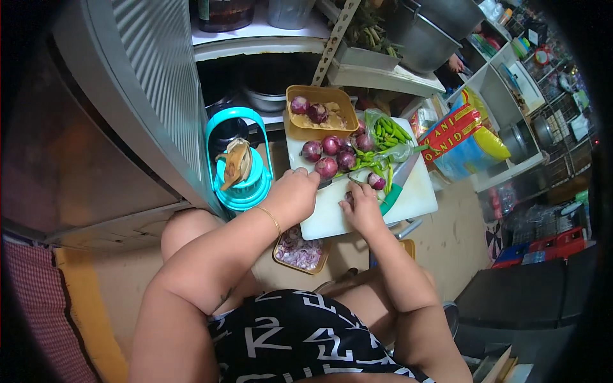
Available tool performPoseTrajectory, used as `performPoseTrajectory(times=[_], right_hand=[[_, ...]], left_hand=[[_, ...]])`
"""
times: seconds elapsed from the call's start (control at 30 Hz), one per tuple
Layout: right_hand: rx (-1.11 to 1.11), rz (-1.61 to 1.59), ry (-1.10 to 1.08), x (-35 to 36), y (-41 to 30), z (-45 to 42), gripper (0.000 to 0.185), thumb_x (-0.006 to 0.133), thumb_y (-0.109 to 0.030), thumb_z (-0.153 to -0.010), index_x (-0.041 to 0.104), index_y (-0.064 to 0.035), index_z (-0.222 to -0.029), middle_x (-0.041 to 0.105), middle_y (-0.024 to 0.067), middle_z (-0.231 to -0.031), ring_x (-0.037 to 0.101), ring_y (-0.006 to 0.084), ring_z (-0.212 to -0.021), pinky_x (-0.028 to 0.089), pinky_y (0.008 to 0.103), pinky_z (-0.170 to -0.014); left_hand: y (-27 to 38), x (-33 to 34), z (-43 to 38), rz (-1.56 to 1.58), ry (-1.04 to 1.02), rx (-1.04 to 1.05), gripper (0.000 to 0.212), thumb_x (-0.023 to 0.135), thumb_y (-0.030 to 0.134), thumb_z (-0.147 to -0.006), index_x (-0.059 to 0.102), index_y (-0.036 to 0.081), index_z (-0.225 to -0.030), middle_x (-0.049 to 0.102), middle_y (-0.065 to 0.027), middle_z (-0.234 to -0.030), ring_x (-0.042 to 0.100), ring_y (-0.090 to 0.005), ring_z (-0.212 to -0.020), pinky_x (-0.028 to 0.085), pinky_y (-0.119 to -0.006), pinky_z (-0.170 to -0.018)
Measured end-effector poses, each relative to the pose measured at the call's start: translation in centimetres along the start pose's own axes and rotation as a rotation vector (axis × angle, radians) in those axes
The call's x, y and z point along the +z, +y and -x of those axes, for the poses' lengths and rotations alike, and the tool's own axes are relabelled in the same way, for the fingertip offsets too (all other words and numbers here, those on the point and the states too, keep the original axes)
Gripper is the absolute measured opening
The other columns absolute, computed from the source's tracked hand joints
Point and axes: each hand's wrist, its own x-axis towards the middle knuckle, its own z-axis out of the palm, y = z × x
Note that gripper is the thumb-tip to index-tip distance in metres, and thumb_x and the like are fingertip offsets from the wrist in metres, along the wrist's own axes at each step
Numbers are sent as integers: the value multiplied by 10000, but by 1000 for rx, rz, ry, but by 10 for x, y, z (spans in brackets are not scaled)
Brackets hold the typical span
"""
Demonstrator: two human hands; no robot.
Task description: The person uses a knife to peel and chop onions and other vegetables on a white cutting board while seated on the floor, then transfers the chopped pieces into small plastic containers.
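My left hand is closed around a knife, its handle mostly hidden; the narrow blade points right over the white cutting board. On the board, my right hand has its fingers curled on a small purple piece, seemingly red onion, mostly hidden. Whole red onions lie beyond the hands, beside a clear plastic bag of green chillies and loose chillies. A partly peeled red onion sits by a second knife with a green handle, right of my right hand.
A brown plastic tub with onions and peelings stands at the board's far edge. Below the board is a tub of sliced onion. A turquoise lidded container with a raised handle stands left. Shelves and large metal pots are beyond.
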Motion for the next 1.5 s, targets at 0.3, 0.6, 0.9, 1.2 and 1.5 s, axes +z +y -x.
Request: performPoseTrajectory(times=[0.3,0.6,0.9,1.2,1.5], right_hand=[[58,-58,-42,5,11,-14,552,820,-153,-677,634,8,-1171,591,186,-1129,542,383,-1067,439,442,-958],[-44,-105,-55,5,11,-8,552,814,-137,-676,622,-18,-1180,558,179,-1229,525,392,-1121,430,443,-992],[-135,20,-127,-1,11,-12,553,781,-175,-745,586,-16,-1237,534,198,-1289,498,402,-1151,424,461,-1007],[-119,31,119,8,-4,12,304,713,-99,-752,667,-45,-1047,634,121,-1031,603,335,-913,499,455,-803],[20,161,149,14,-5,15,175,622,-71,-787,647,-36,-957,611,170,-986,580,376,-933,494,473,-804]], left_hand=[[1,0,0,-12,-17,-26,184,636,121,-829,598,2,-963,616,-232,-965,616,-418,-912,516,-494,-812],[-1,1,0,-11,-17,-3,183,639,133,-830,600,-5,-944,623,-228,-943,621,-413,-900,513,-488,-813],[-2,1,1,-31,-21,-10,170,631,125,-827,602,0,-938,622,-219,-955,622,-405,-904,520,-482,-804],[-4,-3,-2,-9,-30,-2,184,633,131,-837,605,9,-971,620,-214,-976,619,-403,-942,520,-487,-816],[3,-8,-2,5,-60,-4,186,639,142,-838,610,5,-961,624,-212,-969,623,-401,-933,515,-489,-826]])
